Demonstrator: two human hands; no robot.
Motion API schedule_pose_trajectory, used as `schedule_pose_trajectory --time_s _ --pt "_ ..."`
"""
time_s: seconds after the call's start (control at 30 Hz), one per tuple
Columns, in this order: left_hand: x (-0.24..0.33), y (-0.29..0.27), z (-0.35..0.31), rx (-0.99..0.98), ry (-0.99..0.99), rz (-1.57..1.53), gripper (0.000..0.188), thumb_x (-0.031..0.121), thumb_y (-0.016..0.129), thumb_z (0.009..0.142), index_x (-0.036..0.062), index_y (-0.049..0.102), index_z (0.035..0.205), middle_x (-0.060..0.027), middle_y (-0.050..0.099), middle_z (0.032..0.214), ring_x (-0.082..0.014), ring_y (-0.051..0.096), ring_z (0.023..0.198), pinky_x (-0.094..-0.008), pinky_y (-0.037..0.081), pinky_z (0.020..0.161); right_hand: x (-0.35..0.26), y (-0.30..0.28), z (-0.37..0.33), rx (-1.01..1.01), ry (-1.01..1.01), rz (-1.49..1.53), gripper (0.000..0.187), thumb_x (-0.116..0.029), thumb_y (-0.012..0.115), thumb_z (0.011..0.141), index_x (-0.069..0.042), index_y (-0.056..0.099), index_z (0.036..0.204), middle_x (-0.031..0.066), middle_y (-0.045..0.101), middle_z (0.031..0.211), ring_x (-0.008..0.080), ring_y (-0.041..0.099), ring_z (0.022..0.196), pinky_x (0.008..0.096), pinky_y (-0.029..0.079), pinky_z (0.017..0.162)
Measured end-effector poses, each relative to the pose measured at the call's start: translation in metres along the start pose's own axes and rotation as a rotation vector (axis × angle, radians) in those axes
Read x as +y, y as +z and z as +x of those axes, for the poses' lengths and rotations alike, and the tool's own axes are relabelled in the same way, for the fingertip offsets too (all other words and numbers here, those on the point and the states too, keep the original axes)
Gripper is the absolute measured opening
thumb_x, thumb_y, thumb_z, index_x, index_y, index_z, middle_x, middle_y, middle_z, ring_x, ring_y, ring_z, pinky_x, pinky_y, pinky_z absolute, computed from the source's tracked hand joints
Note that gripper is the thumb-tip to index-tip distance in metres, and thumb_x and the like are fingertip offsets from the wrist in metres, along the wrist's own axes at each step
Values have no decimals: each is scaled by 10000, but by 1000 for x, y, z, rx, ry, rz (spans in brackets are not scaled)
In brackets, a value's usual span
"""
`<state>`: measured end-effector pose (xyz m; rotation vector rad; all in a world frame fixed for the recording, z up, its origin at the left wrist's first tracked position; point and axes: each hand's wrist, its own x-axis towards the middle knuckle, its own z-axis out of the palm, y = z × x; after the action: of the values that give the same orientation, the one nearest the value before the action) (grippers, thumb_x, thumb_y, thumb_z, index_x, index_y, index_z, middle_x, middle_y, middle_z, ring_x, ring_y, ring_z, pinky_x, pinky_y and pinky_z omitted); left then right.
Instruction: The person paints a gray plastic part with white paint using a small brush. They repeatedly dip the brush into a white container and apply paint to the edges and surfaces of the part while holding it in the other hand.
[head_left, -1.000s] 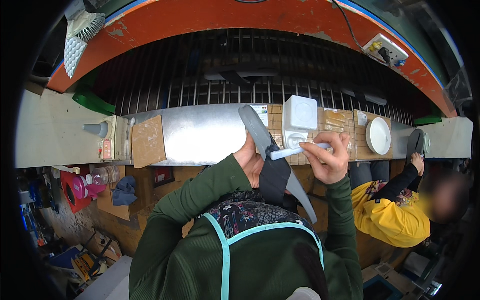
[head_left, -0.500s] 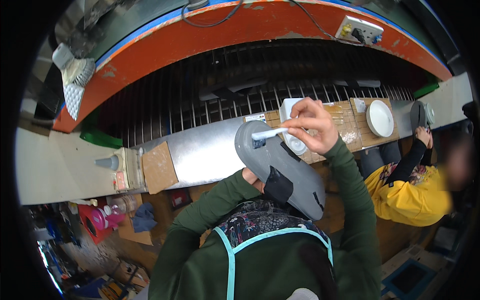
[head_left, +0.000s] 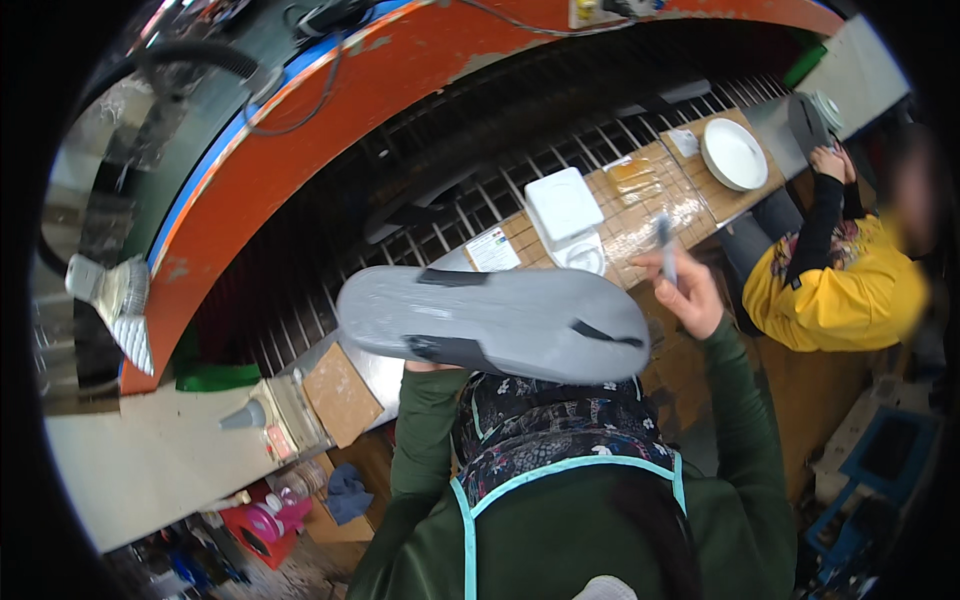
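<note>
A grey sandal sole lies nearly level in front of my body, its broad face up. Black strap ends are folded onto it at both edges, and another black strip sits near its right end. Only a sliver of my left hand shows under the sole's near left edge, holding it up from below; its fingers are hidden. My right hand, apart from the sole on the right, grips a small brush by its pale handle, dark bristles upward. Beyond the sole stands a white plastic container.
A white bowl rests on a cardboard-covered ledge. Behind runs a rack of metal rods carrying other soles, under an orange beam. At right, a co-worker in yellow handles another sole. A cardboard piece lies left.
The sole has turned from slanting to nearly level, shifting left. The brush has come off it, and my right hand has moved right and slightly down with it. The view has tilted.
</note>
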<state>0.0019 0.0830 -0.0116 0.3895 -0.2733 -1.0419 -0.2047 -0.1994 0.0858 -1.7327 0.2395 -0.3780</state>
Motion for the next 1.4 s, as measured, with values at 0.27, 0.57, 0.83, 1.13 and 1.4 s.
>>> schedule_pose_trajectory --time_s 0.27,0.57,0.83,1.13,1.4 --pt "28 15 13 129 -45 -324 693 636 407 876 116 455 1330 -112 494 1348 -310 482 1222 -509 373 1036 4 72 -41 206 380 1073 833 20 613 821 -153 145 1488 -8 468 656 48 293 474 239 303 520" --pt "-55 76 12 493 801 705 626 126 628 845 5 311 1371 -167 525 1248 -258 494 1175 -376 382 1003 1 112 -33 20 491 1128 889 14 627 820 -153 82 1502 64 594 723 89 424 526 253 399 570" --pt "-8 32 9 782 845 671 324 -31 534 770 30 523 1088 -93 635 935 -129 579 698 -252 480 590 93 55 -39 296 318 -337 242 -301 478 970 -94 585 1035 59 600 822 189 582 704 360 423 673" --pt "25 11 -44 678 674 731 242 -3 597 841 45 542 1072 -23 622 894 -91 585 753 -225 476 690 170 27 -15 356 126 -1172 77 -259 651 817 -213 678 874 30 583 808 248 570 754 424 297 731" --pt "26 10 -46 623 548 695 306 68 632 871 34 532 1158 -55 658 987 -95 626 792 -206 491 708 176 32 3 355 -20 -1333 69 -235 680 779 -219 708 840 22 590 785 254 566 749 433 317 778"
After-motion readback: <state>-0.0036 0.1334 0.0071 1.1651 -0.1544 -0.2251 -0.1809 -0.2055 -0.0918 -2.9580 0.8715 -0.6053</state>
